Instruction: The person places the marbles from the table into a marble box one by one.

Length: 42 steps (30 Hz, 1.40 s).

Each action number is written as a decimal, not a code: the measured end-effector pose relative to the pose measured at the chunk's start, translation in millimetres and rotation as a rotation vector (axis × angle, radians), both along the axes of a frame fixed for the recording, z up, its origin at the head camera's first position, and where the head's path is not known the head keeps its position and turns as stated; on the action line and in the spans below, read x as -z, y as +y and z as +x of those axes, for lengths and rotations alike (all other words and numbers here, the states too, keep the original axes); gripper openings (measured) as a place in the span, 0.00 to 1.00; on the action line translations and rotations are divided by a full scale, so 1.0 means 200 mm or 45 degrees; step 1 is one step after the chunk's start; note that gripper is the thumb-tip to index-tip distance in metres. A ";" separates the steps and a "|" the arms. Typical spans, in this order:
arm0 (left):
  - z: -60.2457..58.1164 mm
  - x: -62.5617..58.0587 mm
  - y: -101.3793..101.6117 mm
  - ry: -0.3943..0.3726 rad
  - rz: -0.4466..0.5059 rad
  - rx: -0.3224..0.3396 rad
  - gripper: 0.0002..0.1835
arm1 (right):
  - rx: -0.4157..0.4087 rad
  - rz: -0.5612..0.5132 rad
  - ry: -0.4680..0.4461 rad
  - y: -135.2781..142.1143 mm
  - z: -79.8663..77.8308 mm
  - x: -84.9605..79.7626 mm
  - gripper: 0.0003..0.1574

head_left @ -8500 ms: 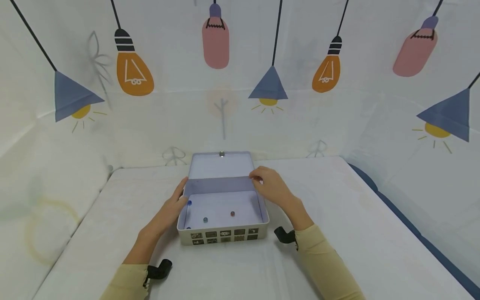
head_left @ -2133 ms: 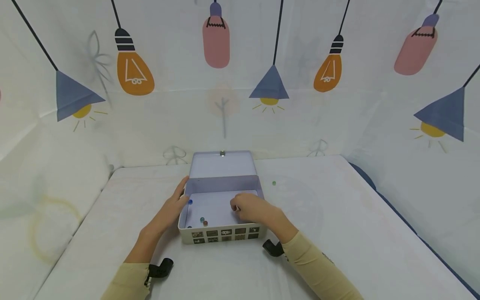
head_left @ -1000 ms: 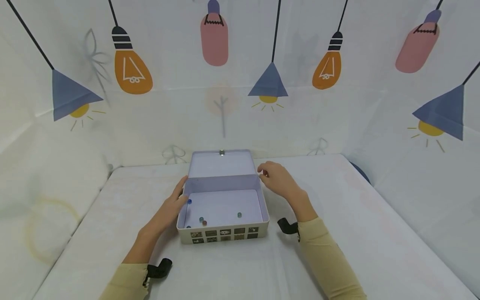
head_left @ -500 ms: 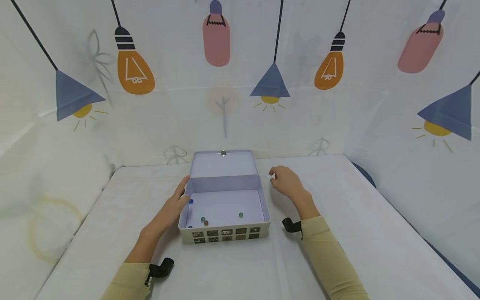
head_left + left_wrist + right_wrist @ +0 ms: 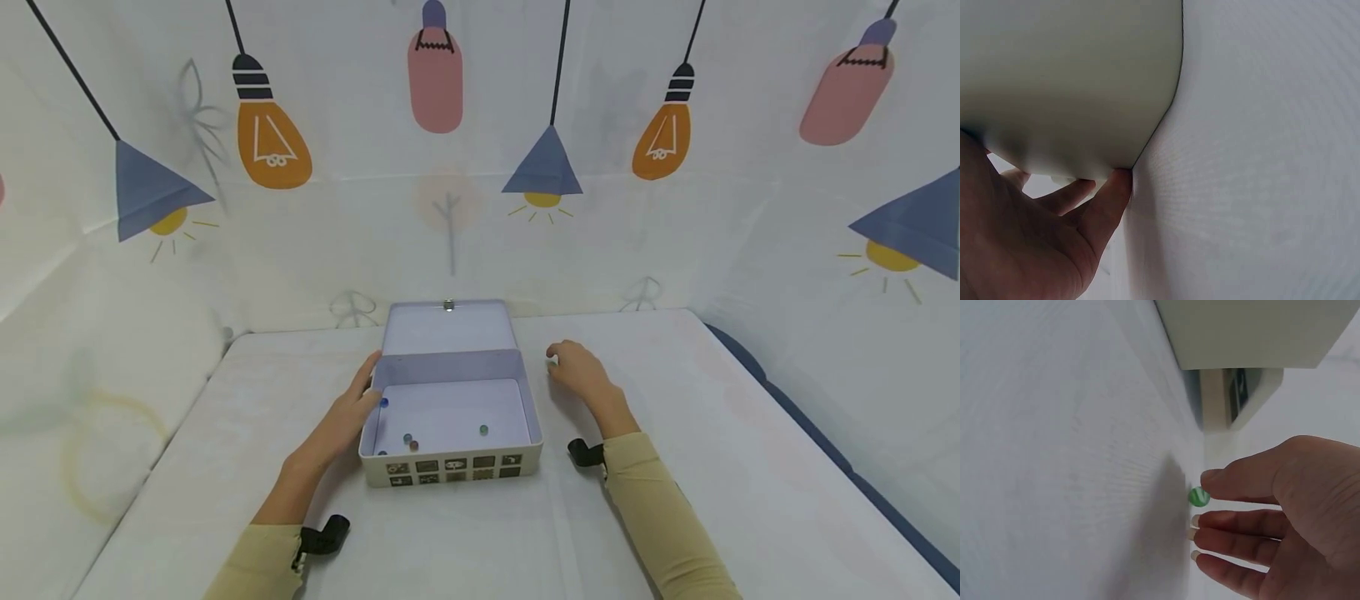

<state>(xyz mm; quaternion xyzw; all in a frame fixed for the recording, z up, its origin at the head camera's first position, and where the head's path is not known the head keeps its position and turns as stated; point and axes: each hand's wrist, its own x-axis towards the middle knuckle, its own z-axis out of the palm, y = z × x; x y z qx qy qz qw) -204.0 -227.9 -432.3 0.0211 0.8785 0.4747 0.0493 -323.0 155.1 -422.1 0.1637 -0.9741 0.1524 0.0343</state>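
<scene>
A pale tin box [image 5: 450, 483], lid [image 5: 450, 327] tipped back, stands on the white-covered table. My left hand [image 5: 347, 423] holds its left side; the left wrist view shows fingertips [image 5: 1124, 178] against the box's lower corner. Inside lie several small marbles, including a green marble [image 5: 483, 430], a teal marble [image 5: 407, 437], a brownish-red marble [image 5: 414, 446] and a blue marble [image 5: 384, 402]. Right of the box, my right hand [image 5: 587, 375] is low over the table, fingers apart and loosely bent. Another green marble [image 5: 1199, 497] lies at its thumb tip; no firm pinch shows.
White cloth [image 5: 442, 542] covers the table, and a patterned curtain [image 5: 360, 250] with printed lamps hangs behind and at both sides. A dark blue edge [image 5: 810, 425] runs along the right. Each wrist wears a black camera mount [image 5: 326, 535].
My right hand was inside the box two seconds ago; it has moved out to the right, down to the green marble on the table. The brownish-red marble rolled left earlier. My left hand stayed.
</scene>
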 end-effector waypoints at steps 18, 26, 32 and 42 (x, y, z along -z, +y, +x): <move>0.01 -0.01 0.01 -0.002 -0.006 -0.008 0.37 | -0.074 0.025 0.061 0.01 -0.01 0.02 0.11; 0.02 -0.01 0.01 0.002 0.000 -0.003 0.36 | -0.070 0.021 0.048 0.02 -0.03 0.03 0.12; 0.01 0.00 0.00 0.014 0.003 0.007 0.37 | -0.094 -0.023 0.070 0.00 -0.01 0.02 0.15; 0.01 0.01 0.00 0.012 0.000 0.002 0.38 | -0.135 -0.100 0.140 -0.04 0.03 -0.07 0.14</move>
